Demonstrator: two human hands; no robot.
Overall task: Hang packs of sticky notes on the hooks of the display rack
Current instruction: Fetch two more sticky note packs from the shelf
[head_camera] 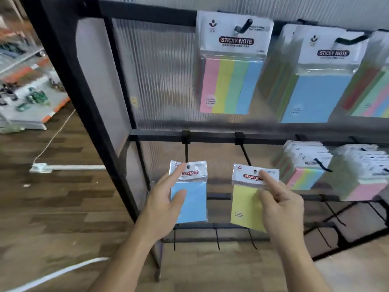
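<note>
At the middle rail (210, 137), our left grip (162, 205) pinches a blue pack (193, 203), our right grip (282, 205) a yellow pack (244, 207), neither visibly hooked; upper packs (231, 81) hang, bottom hooks (217, 239) bare.

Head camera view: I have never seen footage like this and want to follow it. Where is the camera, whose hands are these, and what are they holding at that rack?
No machine here: a person wears the camera on the head, so you look forward and down at their two hands. The left hand holds a blue pack of sticky notes, the right hand a yellow pack, each with the index finger stretched up beside the hanging hole. The blue one meets the left hook, the yellow one the right hook, both on the display rack. Whether they are threaded on yet, I cannot tell. More packs hang above and to the right.
</note>
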